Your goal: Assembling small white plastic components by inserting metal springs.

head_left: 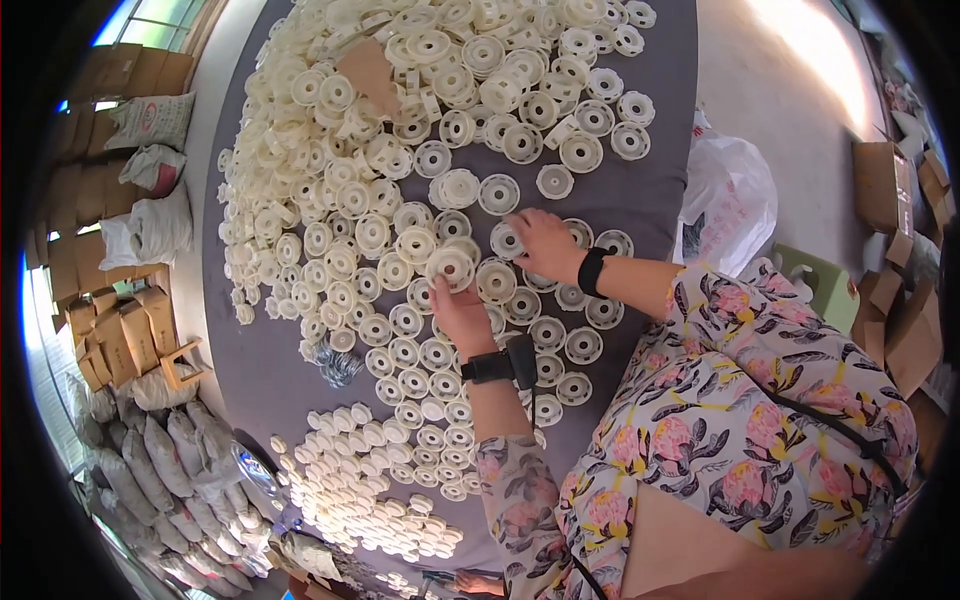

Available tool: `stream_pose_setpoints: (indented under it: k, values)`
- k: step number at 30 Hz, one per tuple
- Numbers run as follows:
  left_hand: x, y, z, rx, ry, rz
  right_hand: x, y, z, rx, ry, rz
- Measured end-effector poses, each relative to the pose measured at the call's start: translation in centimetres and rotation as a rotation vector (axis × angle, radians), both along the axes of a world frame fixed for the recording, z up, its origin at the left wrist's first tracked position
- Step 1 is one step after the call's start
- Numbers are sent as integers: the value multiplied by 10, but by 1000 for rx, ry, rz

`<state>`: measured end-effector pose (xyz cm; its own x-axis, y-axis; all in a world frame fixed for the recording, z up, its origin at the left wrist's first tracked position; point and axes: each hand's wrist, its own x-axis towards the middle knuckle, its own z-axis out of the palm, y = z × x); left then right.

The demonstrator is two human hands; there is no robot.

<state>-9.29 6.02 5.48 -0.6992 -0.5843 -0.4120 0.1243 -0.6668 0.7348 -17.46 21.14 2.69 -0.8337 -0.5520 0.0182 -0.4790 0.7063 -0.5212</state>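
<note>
My left hand (pixel 462 318) is closed with its fingers and thumb at the rim of a cream round plastic part (pixel 450 268), which has a hole in its middle and sits raised above its neighbours. To its right, my right hand (pixel 548 246) has its fingertips curled onto the edge of a paler round plastic part (pixel 507 240). Whether that part is lifted off the cloth I cannot tell. Close round both hands lie many similar parts, such as a flanged ring (pixel 497 280) and a pale wheel (pixel 499 194). My palms hide some of them.
A grey cloth (pixel 660 90) covers the table. A deep heap of cream parts (pixel 300 130) fills its far left, with a brown cardboard piece (pixel 368 78) on it. Silvery strips (pixel 338 366) and small discs (pixel 370 520) lie nearer. Another person's hand (pixel 480 582) shows below. A plastic bag (pixel 735 200) hangs right.
</note>
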Motion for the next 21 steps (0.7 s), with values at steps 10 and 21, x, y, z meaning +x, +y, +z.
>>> stream_pose_setpoints:
  k: [10, 21]
  values:
    - [132, 5, -6, -15, -296, 151, -16, 1, 4, -130, -64, -9]
    - [339, 109, -3, 234, -713, -19, 22, 19, 12, 30, 177, 402]
